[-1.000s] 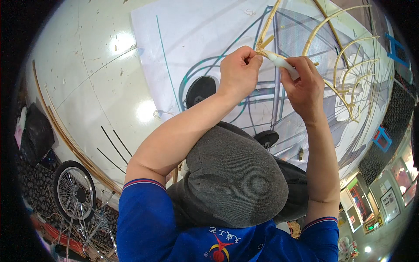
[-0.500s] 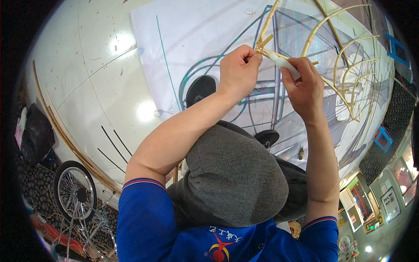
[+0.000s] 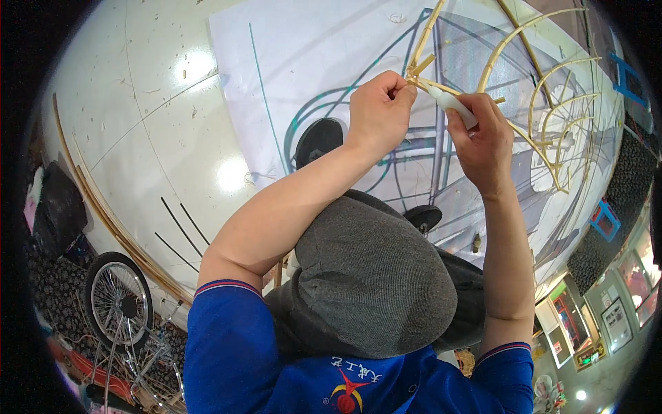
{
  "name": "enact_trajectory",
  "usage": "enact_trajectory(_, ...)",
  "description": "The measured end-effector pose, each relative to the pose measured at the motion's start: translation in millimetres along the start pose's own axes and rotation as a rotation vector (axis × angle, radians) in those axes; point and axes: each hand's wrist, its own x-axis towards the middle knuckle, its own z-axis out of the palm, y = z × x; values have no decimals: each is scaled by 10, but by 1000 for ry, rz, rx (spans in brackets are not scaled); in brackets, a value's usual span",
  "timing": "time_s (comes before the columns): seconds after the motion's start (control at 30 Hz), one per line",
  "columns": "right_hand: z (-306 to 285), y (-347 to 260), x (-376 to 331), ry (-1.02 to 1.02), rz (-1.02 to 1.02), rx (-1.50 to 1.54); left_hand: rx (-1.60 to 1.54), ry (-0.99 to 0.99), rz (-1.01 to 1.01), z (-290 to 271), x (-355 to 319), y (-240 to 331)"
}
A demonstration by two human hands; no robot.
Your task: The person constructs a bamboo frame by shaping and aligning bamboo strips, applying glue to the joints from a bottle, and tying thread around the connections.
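Nearest, a raised knee in dark grey ribbed cloth (image 3: 379, 276) sits below the 2 forearms and hides part of the large white paper sheet with drawn dark lines (image 3: 276, 52). Beyond it, the right hand (image 3: 485, 141) has its fingers wrapped around a smooth white tapered tube (image 3: 455, 105), its narrow end pointing at a pale yellow bamboo joint (image 3: 412, 72) above the sheet. The left hand (image 3: 379, 114) pinches this joint's lower end, thumb and forefinger together. Farther right, several curved bamboo ribs (image 3: 493, 58) already stand on a long rod, so much of the frame looks assembled; this joint seems unfinished. What remains elsewhere I cannot tell. The left fingertips hide any binding, the tube's tip blurs into the bamboo, and the frame's upper strip is cut off by the top edge.
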Motion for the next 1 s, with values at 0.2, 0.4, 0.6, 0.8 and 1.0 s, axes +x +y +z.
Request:
enact_trajectory(0.2, 7, 15, -25, 8, 9, 12, 22, -4, -4, -3, 0, 5)
enact_trajectory(0.4, 68, 53, -42, 6, -11, 12, 42, 4, -3, -34, -10, -13)
enact_trajectory(0.6, -11, 24, -45, 7, -6, 14, 31, 6, 3, 19, 0, 10)
enact_trajectory(0.8, 11, 20, -48, 7, 14, 23, 46, 3, -8, -5, -4, -3)
enact_trajectory(1.0, 4, 21, -49, 20, -14, 39, 51, -1, 20, -7, -3, -10)
